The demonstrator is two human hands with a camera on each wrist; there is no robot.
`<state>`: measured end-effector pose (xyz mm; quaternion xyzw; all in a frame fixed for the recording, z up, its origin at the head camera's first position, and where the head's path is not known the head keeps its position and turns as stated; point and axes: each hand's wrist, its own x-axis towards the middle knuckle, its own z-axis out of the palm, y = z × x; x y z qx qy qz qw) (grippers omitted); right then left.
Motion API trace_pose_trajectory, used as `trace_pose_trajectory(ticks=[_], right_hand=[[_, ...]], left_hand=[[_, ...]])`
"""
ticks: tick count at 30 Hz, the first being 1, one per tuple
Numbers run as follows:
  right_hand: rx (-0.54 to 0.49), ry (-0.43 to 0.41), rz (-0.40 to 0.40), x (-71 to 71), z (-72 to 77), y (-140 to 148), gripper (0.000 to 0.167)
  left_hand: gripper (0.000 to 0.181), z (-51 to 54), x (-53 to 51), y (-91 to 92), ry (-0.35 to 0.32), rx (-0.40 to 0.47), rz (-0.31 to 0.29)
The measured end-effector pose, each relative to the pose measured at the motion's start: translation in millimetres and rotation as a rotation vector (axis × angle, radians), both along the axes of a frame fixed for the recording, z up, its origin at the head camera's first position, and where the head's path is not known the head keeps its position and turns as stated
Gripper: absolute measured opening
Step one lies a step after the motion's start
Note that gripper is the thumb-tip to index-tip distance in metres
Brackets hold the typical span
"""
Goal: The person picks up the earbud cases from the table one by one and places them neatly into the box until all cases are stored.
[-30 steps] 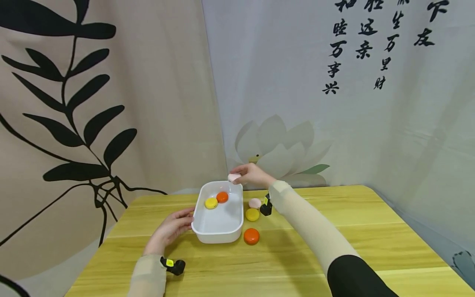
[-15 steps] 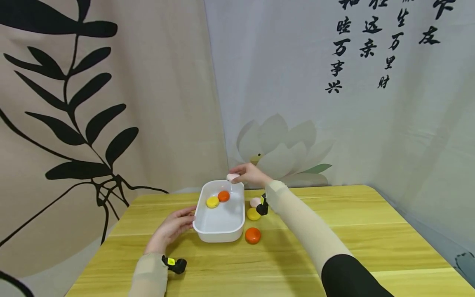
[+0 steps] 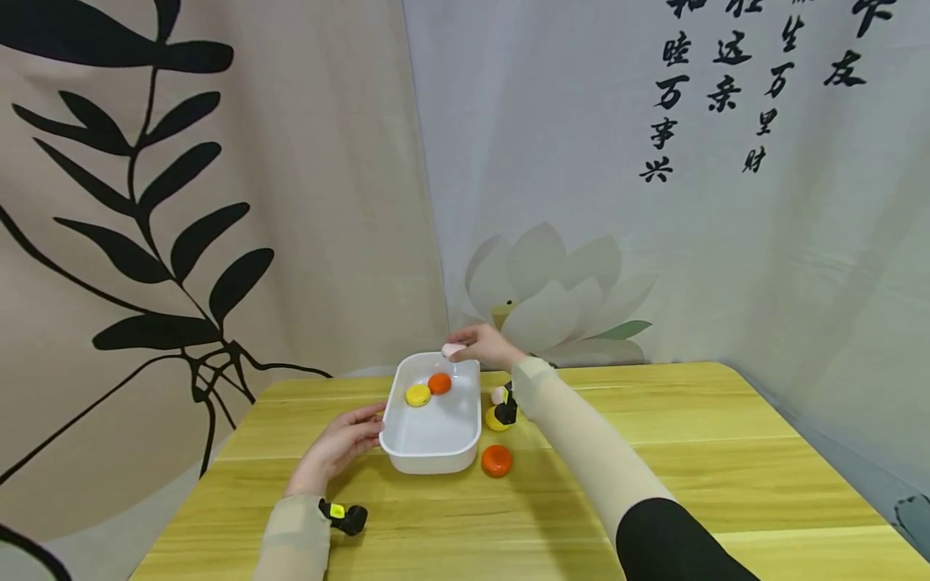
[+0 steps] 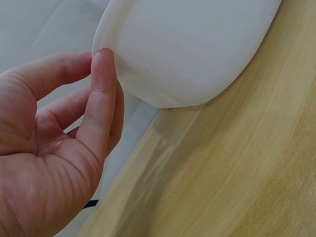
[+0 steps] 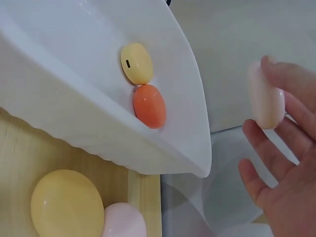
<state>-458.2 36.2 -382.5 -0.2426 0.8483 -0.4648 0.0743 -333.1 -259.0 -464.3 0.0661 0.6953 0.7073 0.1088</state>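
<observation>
My right hand [image 3: 491, 347] pinches a pale pink rounded disc [image 5: 266, 96] between thumb and fingers, just above the far right corner of the white tub [image 3: 429, 465]. Inside that tub lie a yellow disc [image 3: 417, 394], which shows a small dark slot in the right wrist view, and an orange disc [image 3: 439, 383] touching it. At the tub's left side, my left hand [image 3: 340, 452] holds the rim between thumb and fingers; the left wrist view shows the thumb [image 4: 102, 79] against the outer wall.
On the wooden table [image 3: 625, 492], right of the tub, lie another orange disc [image 3: 497, 461], a yellow disc [image 5: 66, 207] and a second pale pink disc [image 5: 124, 223]. A printed cloth [image 3: 327, 177] hangs behind the far edge.
The right hand has moved slightly left and down over the tub, still holding the pale pink disc. The left hand keeps its place at the tub. The head view has shifted a little.
</observation>
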Motion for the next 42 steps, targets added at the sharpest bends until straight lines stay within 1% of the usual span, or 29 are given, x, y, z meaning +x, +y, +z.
trace_pose_trajectory(ticks=[5, 8, 13, 15, 20, 24, 30, 42], right_hand=[[-0.013, -0.001, -0.019, 0.5, -1.9, -2.5, 0.042], [-0.023, -0.009, -0.040, 2.2, -2.4, -4.1, 0.043], [-0.010, -0.014, -0.086, 4.7, -5.2, -6.7, 0.045], [-0.005, -0.015, -0.103, 4.7, -7.3, -7.2, 0.045], [-0.029, -0.027, -0.141, 2.7, -11.9, -8.0, 0.043], [-0.028, -0.034, -0.166, 1.8, -14.8, -9.4, 0.042], [0.012, -0.006, -0.180, 2.0, -17.7, -12.7, 0.041], [0.044, -0.040, -0.201, -0.2, -22.9, -17.2, 0.040]], left_hand=[[0.056, -0.9, -0.6, -1.1, 0.002, 0.004, -0.001], [0.055, -0.4, -0.3, -1.4, 0.002, 0.007, 0.004], [0.055, 0.2, 0.1, -1.2, 0.007, 0.002, 0.008], [0.055, -0.2, -0.1, -0.7, 0.009, -0.006, 0.009], [0.055, -1.7, -1.4, 1.5, 0.014, -0.026, 0.009], [0.054, -2.4, -2.2, 2.8, 0.013, -0.026, 0.022], [0.053, -2.9, -2.1, 2.2, 0.006, -0.024, 0.023], [0.051, -2.0, -0.5, 0.8, 0.011, -0.013, 0.018]])
